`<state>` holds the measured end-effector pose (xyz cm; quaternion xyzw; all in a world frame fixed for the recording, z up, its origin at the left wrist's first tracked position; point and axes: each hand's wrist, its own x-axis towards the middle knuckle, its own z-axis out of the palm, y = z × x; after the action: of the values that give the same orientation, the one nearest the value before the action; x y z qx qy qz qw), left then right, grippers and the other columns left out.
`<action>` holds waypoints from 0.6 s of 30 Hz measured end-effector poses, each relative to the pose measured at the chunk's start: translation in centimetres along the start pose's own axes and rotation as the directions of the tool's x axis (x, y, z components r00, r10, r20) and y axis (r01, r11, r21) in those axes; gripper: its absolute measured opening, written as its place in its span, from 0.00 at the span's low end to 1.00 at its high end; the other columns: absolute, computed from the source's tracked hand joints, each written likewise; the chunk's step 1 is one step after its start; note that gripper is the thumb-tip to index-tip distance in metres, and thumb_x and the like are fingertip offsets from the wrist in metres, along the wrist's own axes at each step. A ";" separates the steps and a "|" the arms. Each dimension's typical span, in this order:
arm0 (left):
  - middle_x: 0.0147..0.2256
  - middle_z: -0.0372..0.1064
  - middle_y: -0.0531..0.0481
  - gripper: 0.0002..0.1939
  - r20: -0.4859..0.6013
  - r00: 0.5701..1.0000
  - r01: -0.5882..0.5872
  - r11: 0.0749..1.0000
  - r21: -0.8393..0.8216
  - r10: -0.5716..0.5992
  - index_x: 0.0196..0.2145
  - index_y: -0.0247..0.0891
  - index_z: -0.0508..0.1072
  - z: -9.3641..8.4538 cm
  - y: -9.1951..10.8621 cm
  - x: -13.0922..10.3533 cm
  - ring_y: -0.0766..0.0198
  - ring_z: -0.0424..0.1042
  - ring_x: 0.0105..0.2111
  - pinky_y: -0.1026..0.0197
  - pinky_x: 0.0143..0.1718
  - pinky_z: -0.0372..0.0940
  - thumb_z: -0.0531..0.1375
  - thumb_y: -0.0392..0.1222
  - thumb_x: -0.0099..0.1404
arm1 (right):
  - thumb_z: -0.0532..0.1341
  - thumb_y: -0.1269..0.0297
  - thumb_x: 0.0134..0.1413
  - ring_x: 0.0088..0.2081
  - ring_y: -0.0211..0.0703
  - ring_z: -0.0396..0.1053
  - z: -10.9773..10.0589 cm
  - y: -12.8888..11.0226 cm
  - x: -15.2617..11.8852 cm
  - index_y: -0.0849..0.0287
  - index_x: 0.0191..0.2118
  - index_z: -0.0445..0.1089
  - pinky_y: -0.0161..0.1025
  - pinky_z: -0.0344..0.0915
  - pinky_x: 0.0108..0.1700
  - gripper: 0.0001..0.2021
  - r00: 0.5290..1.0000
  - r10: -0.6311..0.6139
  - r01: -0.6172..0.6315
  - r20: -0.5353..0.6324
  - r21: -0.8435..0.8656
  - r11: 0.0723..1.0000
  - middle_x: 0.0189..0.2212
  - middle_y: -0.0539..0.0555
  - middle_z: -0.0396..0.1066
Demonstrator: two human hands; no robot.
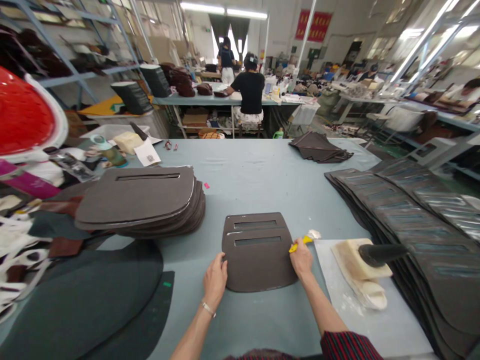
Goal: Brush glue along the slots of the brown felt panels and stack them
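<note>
A dark brown leather-like panel [260, 267] with rounded lower corners lies flat on the table before me, two slots running across its upper part. A seam line between the slots suggests two overlapped pieces. My left hand [215, 277] pinches the panel's left edge, thumb on top. At the right edge, my right hand [301, 259] grips a yellow-handled brush [305, 239], its white-tipped end pointing away to the right. The right fingers also rest against the panel's edge. Undersides of both hands' fingers are hidden.
Stacked slotted panels [138, 197] stand on the left, more overlapping panels [405, 225] on the right. A cream glue container [356, 262] with a dark cone sits on a white sheet [337, 300]. Dark green pieces [93, 295] lie front left. Another worker [252, 87] sits ahead.
</note>
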<state>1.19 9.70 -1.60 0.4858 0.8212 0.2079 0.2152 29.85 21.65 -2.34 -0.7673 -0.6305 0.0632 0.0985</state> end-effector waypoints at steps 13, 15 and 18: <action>0.38 0.73 0.45 0.16 -0.027 1.000 0.000 0.997 0.072 0.002 0.51 0.41 0.65 0.1 -0.2 0.0 0.62 0.72 0.36 0.63 0.33 0.58 0.48 0.42 0.68 | 0.54 0.62 0.60 0.25 0.36 0.60 0.4 0.2 -0.2 0.58 0.39 0.66 0.36 0.41 0.26 0.07 1.000 -0.019 0.019 -0.025 -0.026 0.999 0.27 0.51 0.65; 0.38 0.73 0.45 0.16 -0.030 1.000 -0.004 0.996 0.084 0.007 0.51 0.41 0.65 0.1 -0.2 0.0 0.62 0.71 0.35 0.63 0.33 0.58 0.48 0.42 0.67 | 0.55 0.62 0.60 0.25 0.36 0.59 0.5 0.2 -0.2 0.59 0.39 0.66 0.36 0.42 0.27 0.07 0.998 -0.046 0.044 -0.039 -0.038 0.998 0.28 0.51 0.65; 0.38 0.71 0.45 0.17 -0.043 0.999 -0.017 0.994 0.105 0.022 0.51 0.40 0.65 0.4 0.1 0.0 0.61 0.70 0.35 0.62 0.33 0.59 0.48 0.41 0.67 | 0.56 0.63 0.58 0.28 0.37 0.60 0.3 0.0 -0.3 0.59 0.38 0.66 0.35 0.43 0.28 0.06 0.993 -0.084 0.078 -0.089 -0.074 0.994 0.30 0.53 0.64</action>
<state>1.48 9.77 -1.90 0.4997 0.8308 0.1772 0.1694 29.71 21.37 -2.65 -0.7462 -0.6577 0.0015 0.1027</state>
